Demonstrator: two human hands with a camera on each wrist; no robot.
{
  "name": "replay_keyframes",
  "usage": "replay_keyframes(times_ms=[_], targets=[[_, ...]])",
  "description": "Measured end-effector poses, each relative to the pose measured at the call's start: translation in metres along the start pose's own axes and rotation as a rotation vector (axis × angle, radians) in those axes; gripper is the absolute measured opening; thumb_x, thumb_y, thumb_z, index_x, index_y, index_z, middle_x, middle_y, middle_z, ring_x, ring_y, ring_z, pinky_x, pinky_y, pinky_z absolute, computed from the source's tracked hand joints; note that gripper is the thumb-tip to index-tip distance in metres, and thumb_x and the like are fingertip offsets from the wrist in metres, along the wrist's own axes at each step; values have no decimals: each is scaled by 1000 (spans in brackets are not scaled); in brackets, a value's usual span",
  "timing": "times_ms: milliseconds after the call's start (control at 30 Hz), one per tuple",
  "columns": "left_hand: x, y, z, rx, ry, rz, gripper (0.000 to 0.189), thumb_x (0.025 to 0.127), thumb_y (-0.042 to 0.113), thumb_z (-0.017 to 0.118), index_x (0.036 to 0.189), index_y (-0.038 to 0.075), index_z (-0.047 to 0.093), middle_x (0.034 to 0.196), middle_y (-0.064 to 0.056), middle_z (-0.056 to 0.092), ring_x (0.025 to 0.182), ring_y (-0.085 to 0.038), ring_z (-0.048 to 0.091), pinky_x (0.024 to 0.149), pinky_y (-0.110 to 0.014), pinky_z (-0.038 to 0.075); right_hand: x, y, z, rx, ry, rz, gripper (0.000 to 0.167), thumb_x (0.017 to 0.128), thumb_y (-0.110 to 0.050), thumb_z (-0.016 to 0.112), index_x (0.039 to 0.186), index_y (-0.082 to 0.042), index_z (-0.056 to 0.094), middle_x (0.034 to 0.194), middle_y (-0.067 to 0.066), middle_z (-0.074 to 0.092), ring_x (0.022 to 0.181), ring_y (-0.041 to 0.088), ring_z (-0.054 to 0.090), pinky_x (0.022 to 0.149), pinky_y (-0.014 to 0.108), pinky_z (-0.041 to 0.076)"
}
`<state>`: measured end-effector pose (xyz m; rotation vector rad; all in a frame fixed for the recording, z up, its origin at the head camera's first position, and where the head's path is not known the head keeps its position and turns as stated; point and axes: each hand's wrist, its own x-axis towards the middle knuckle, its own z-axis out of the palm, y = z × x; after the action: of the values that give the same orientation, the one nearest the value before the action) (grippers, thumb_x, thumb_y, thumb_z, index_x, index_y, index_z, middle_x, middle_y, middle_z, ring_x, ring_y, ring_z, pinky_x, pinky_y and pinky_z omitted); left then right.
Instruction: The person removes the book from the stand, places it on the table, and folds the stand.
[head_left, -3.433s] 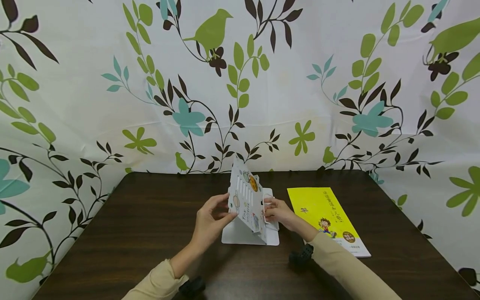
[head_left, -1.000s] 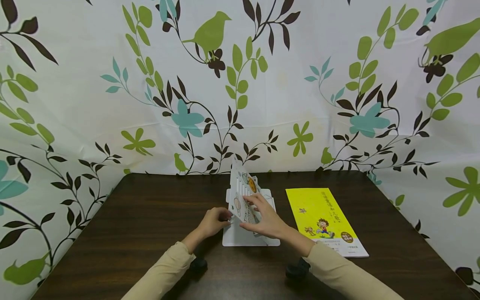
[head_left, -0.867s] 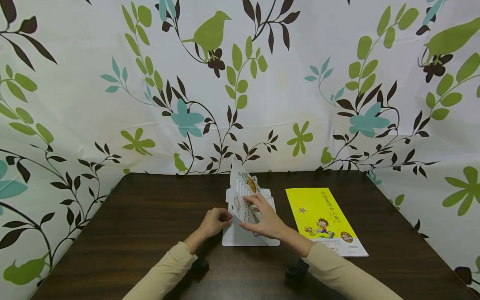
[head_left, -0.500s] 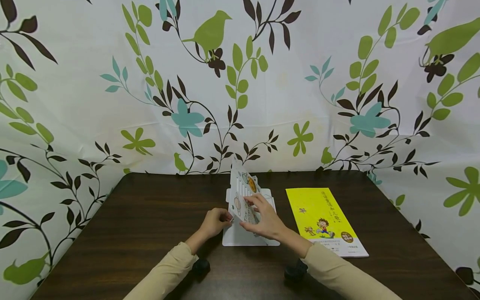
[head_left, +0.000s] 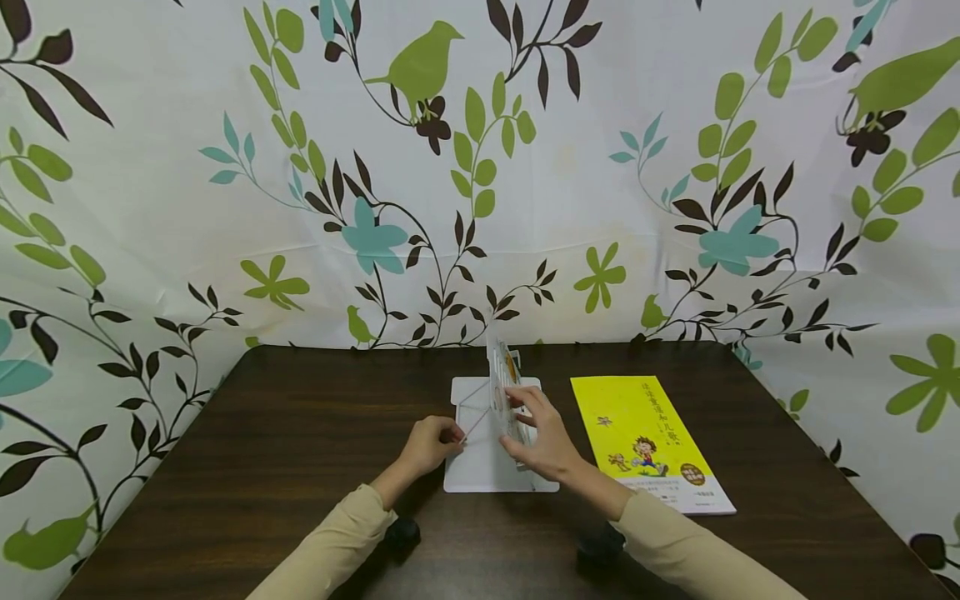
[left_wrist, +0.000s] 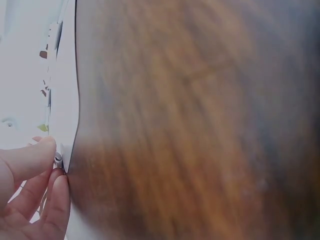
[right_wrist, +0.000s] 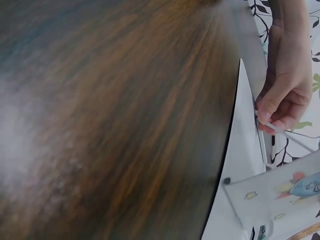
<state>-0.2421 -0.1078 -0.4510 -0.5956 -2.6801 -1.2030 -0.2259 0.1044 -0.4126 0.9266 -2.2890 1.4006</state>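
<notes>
A white metal book stand sits mid-table in the head view, its flat base (head_left: 487, 477) on the wood. Its printed panel (head_left: 498, 379) stands almost upright, seen nearly edge-on. My right hand (head_left: 543, 437) holds the panel from the right, thumb in front and fingers on its face. At the base's left edge my left hand (head_left: 431, 443) pinches a thin wire support leg (head_left: 474, 426). The left wrist view shows thumb and fingers around the wire's end (left_wrist: 58, 159). In the right wrist view the wire (right_wrist: 298, 141) slants from my left fingers toward the panel (right_wrist: 292, 192).
A yellow picture-covered book (head_left: 637, 429) lies to the right of the stand on the dark wooden table (head_left: 322, 433). Behind the table hangs a leaf-and-bird patterned cloth (head_left: 540, 183). Small black devices (head_left: 401, 537) show beneath my wrists.
The panel has swung from leaning left to nearly upright, exposing the wire leg. Earlier, my left hand went from the panel's edge down to the wire; my right hand came round onto the panel.
</notes>
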Motion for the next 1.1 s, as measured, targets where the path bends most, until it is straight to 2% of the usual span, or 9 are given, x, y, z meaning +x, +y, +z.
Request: replay_keyframes(times_ms=[100, 233, 433, 800, 967, 1100], targets=[[0, 0, 0, 0, 1, 7, 8, 70, -4, 71, 74, 1, 66, 70, -5, 64, 66, -16, 59, 57, -22, 46, -2, 6, -3, 22, 20, -56, 58, 71, -10, 64, 125, 1, 47, 111, 17, 48, 98, 35, 50, 75, 48, 51], [0, 0, 0, 4, 6, 12, 8, 70, -4, 71, 73, 1, 65, 69, -5, 64, 66, -16, 59, 57, -21, 46, -4, 11, -7, 33, 36, -121, 59, 72, -11, 62, 126, 3, 45, 108, 16, 48, 97, 32, 50, 74, 46, 51], [0, 2, 0, 7, 1, 24, 8, 70, -4, 71, 73, 1, 65, 69, -5, 64, 64, -15, 59, 56, -21, 46, -6, 13, -9, 36, 34, -115, 57, 76, -19, 59, 127, 1, 45, 109, 10, 48, 98, 25, 50, 77, 42, 51], [2, 5, 0, 50, -26, 35, 7, 70, -6, 71, 73, -1, 67, 67, -5, 63, 62, -13, 57, 54, -20, 45, -6, 15, -7, 56, 45, -135, 60, 74, -18, 59, 128, 3, 43, 109, 18, 47, 97, 34, 51, 73, 49, 51], [2, 7, -1, 56, -37, 30, 6, 70, -6, 70, 73, -1, 68, 68, -6, 64, 62, -13, 58, 54, -20, 45, -6, 9, -7, 24, 49, -123, 57, 75, -17, 57, 127, 2, 44, 109, 15, 48, 97, 30, 51, 74, 48, 51], [3, 7, -1, 64, -40, 30, 6, 70, -6, 70, 74, -1, 69, 69, -6, 65, 63, -13, 58, 55, -20, 45, -4, -14, -11, 35, 56, -134, 54, 74, -12, 56, 123, 9, 45, 105, 20, 47, 93, 36, 51, 71, 53, 49]])
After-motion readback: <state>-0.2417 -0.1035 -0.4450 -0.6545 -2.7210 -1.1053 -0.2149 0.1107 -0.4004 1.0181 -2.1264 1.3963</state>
